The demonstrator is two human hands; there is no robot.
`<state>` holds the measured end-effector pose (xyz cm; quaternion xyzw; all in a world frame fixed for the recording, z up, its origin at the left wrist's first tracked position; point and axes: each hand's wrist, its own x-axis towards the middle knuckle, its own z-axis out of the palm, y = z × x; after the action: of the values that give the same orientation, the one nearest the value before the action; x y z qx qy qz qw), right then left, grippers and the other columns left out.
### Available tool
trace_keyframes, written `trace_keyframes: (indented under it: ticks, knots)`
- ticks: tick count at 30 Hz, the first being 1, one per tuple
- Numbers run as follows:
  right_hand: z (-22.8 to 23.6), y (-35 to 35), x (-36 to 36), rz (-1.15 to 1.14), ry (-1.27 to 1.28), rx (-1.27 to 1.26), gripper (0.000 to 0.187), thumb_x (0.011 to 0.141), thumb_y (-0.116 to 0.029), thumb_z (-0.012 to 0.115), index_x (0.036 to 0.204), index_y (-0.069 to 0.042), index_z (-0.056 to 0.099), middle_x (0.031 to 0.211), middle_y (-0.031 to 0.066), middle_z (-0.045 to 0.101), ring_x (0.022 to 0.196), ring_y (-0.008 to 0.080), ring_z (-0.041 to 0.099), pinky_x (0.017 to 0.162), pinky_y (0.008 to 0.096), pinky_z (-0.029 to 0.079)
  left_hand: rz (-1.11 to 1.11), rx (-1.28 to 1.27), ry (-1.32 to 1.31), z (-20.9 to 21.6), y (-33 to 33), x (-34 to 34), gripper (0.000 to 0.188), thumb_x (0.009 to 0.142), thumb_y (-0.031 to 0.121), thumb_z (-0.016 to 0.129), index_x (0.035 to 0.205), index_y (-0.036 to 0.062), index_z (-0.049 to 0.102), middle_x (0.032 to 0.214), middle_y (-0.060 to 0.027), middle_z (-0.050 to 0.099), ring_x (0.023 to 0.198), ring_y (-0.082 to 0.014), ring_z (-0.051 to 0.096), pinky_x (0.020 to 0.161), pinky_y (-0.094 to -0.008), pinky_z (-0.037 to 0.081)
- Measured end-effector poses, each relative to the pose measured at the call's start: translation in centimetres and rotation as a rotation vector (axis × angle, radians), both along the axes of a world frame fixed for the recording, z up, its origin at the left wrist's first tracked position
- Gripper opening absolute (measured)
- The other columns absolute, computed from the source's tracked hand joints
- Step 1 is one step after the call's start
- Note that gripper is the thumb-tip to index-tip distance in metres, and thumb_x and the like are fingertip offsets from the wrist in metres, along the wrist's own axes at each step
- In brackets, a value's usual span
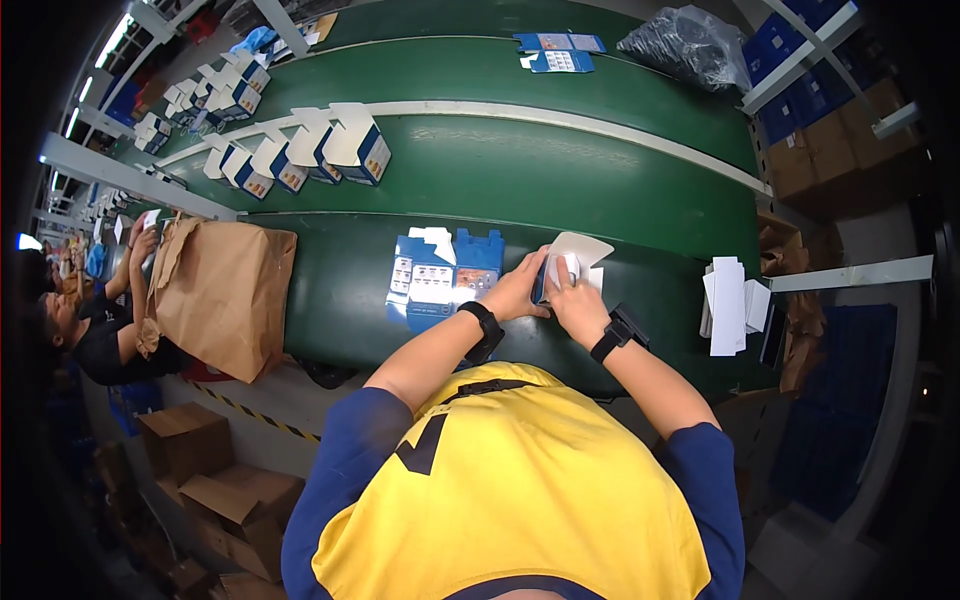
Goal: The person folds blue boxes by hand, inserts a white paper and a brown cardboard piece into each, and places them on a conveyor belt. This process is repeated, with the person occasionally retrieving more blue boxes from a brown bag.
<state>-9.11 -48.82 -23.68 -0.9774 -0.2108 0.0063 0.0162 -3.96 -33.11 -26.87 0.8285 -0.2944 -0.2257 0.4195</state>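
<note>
A small blue-and-white carton [583, 245] stands on the green bench in front of me with its white top flaps spread. My left hand [517, 288] is closed round its left side and steadies it. The fingers of my right hand [578, 303] reach into the mouth of the carton beside a white piece; the box walls partly hide the fingertips, so what they pinch cannot be made out. To the left of my left hand, flattened blue printed cartons [432, 282] lie on the bench, and a torn-looking white flap sticks up at their far edge.
White card strips [727, 308] lie stacked at the right. A large brown paper bag [225, 290] stands at the left, near a co-worker [105, 325]. Open-topped cartons [355, 145] line the green belt [480, 165] beyond. Farther back are a flat carton [562, 60] and a dark plastic bag [685, 45].
</note>
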Motion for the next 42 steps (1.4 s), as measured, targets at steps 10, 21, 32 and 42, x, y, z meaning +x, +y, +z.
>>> trace_keyframes:
  ticks: [10,21,32,42]
  knots:
    - [-0.6,-2.1,2.4,0.288,0.171,0.065,0.037,0.073,-0.016,0.060,0.106,0.000,0.056,0.119,0.0240,0.047,0.065,0.0283,0.065,0.058,0.0360,0.054,0.047,0.018,0.111,-0.5,-0.9,-0.1,0.112,0.054,0.032,0.085,0.137,0.0014,0.017,0.136,-0.0223,0.031,0.123,-0.0367,0.037,0.099,-0.0388,0.038]
    - [1.4,-5.6,2.3,0.159,0.548,0.679,0.029,0.072,-0.008,0.059,0.101,-0.005,0.061,0.113,0.0151,0.056,0.081,0.0305,0.063,0.076,0.0398,0.050,0.009,-0.058,0.042,-2.1,-1.2,-0.4,0.106,0.055,0.031,0.085,0.135,0.0021,0.020,0.133,-0.0205,0.032,0.118,-0.0376,0.042,0.094,-0.0401,0.042]
    - [-1.3,-4.0,4.2,0.029,0.666,0.148,0.025,0.073,-0.008,0.059,0.098,-0.008,0.062,0.096,0.0104,0.064,0.083,0.0287,0.063,0.074,0.0408,0.050,0.028,0.009,0.027,-2.1,-3.5,-0.6,0.102,0.055,0.031,0.084,0.132,0.0023,0.023,0.130,-0.0208,0.033,0.113,-0.0398,0.045,0.091,-0.0404,0.043]
    - [-1.8,-6.1,0.4,-0.163,0.377,0.454,0.044,0.070,-0.007,0.061,0.113,-0.008,0.053,0.096,0.0130,0.064,0.086,0.0304,0.062,0.074,0.0413,0.050,0.006,-0.002,0.029,-3.0,-4.4,-0.7,0.102,0.055,0.032,0.084,0.133,0.0055,0.024,0.130,-0.0179,0.034,0.114,-0.0387,0.045,0.092,-0.0404,0.043]
